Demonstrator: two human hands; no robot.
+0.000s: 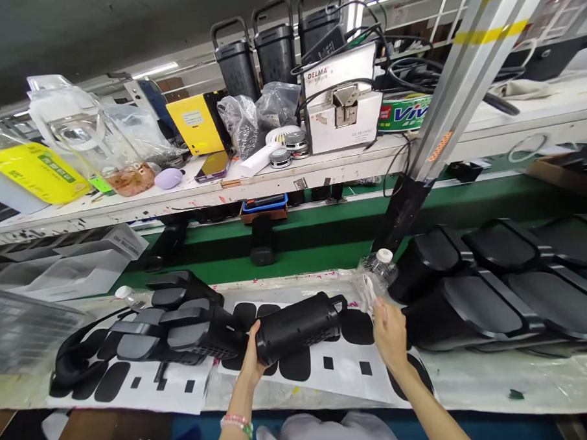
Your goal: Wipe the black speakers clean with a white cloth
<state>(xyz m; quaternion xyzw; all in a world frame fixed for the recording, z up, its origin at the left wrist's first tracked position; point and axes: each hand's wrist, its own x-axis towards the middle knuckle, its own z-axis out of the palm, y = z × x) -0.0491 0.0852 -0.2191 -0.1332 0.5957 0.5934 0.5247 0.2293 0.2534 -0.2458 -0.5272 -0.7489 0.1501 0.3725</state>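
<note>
My left hand (252,357) is wrapped round the lower end of a black cylindrical housing (298,325), which lies tilted above the sheet and has a loop handle at its far end. My right hand (390,329) is closed at the fingertips on a small white cloth (369,291), whose exact kind is hard to make out. Just beyond those fingers stands a clear plastic bottle (380,268) with a white cap. Beneath the housing, a white sheet (339,377) carries black rounded pads (296,366) and small black squares.
Several black housings with grey tops (482,309) stand on the right. More housings (191,325) and headphones (69,366) lie on the left, near clear plastic bins (72,272). Above, a shelf (185,197) holds a white DELMA box (342,124) and a jug (90,138). A metal post (467,76) rises at right.
</note>
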